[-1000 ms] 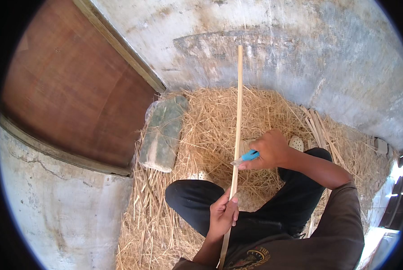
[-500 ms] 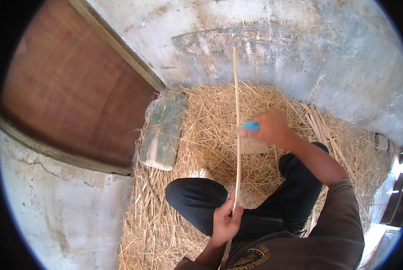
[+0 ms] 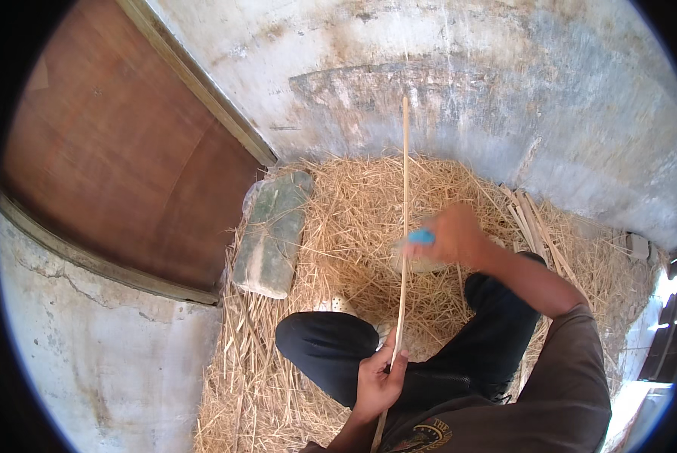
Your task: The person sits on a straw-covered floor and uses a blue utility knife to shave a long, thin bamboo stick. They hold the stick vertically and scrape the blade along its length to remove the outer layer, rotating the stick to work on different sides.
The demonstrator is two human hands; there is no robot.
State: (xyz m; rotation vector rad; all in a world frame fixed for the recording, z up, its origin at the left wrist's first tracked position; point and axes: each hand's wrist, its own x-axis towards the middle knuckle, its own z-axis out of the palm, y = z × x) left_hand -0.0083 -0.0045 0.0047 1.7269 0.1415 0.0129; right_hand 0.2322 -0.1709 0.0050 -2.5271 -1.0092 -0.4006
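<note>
A long, thin pale strip of bamboo (image 3: 405, 174) runs upright through the middle of the view, its far end in front of the wall. Low down, my left hand (image 3: 381, 381) is closed around it, thumb along one side, above my lap. Farther up the strip, my right hand (image 3: 457, 235) grips a small blue-handled tool (image 3: 420, 237). The tool's tip meets or overlaps the strip; motion blur hides its exact shape and whether it touches. The strip's near end passes under my left forearm, beside my shirt.
Straw-like shavings (image 3: 353, 196) cover the ground around my bent legs (image 3: 497, 317). A greenish-grey block (image 3: 274, 234) lies at the left, beside a brown panel (image 3: 142, 143) in a wooden frame. More strips (image 3: 533, 223) lie at the right. A stained wall (image 3: 504, 113) stands behind.
The whole view has shifted a little, so the scene sits lower. The strip's far end has swung slightly right. Both hands keep their grips; my right hand stays blurred near the strip.
</note>
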